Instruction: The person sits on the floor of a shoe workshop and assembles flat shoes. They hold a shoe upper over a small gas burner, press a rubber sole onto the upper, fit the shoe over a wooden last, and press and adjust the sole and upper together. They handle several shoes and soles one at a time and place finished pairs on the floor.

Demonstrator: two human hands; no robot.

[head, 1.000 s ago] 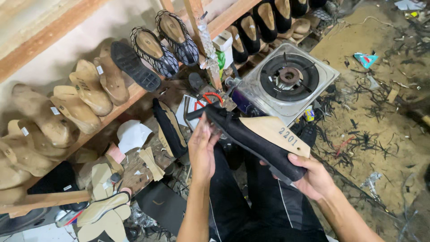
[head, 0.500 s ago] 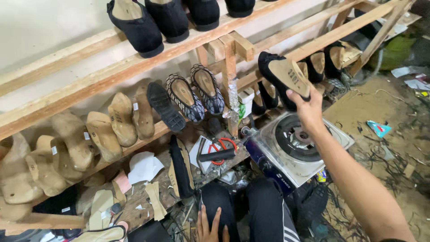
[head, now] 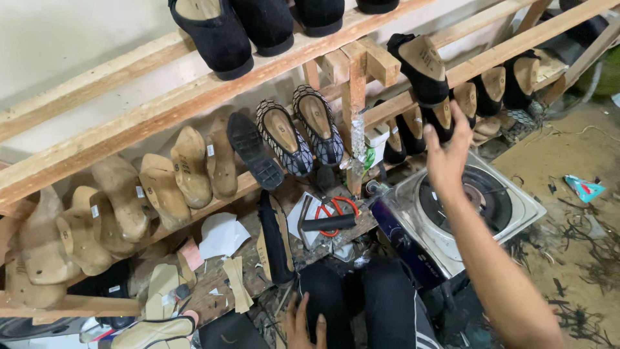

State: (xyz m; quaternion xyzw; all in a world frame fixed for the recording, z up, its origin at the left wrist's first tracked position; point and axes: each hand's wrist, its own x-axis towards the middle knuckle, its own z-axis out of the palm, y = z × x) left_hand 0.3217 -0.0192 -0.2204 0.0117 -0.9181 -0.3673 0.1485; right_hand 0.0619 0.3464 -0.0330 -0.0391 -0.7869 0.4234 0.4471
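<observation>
The right hand (head: pixel 447 157) is raised toward the lower wooden rack (head: pixel 413 103), its fingers spread and released, with nothing grasped. The black shoe on a tan last (head: pixel 420 68) is set sole-up just above the fingertips, leaning on the rack's rail; whether the fingertips touch it or the dark shoes (head: pixel 445 116) directly behind them cannot be told. Below the wrist a single-burner gas stove (head: pixel 516 200) is seen. To the left of the hand, two patterned flats (head: pixel 300 132) are propped on the same rack, and further left bare wooden lasts (head: pixel 148 190) are lined up. The left hand (head: pixel 305 323) is laid flat and open on the knee, holding nothing, well below red-handled scissors (head: pixel 336 210).
</observation>
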